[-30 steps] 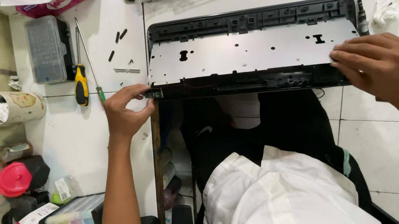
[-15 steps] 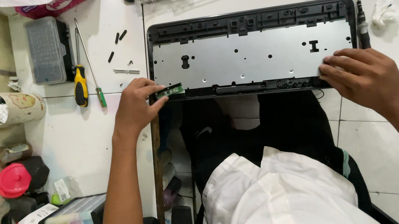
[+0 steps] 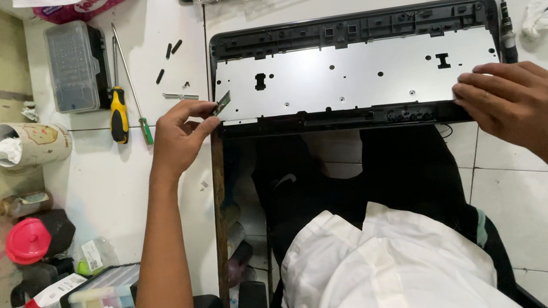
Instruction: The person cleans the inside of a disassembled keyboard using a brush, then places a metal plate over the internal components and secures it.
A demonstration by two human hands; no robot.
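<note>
Keyboard shell [image 3: 356,73], black plastic under a flat grey metal plate, lies upper centre; my left hand [image 3: 181,135] pinches a small green board [image 3: 223,102], my right hand [image 3: 516,103] presses its lower right edge.

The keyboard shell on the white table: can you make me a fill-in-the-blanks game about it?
1. The left hand pinches a small green ____ at the black plastic keyboard shell's corner.
2. The right hand rests on the shell's ____ edge.
3. The screwdriver left of the shell has a ____ and black handle.

Missing words: circuit board; near; yellow
</note>
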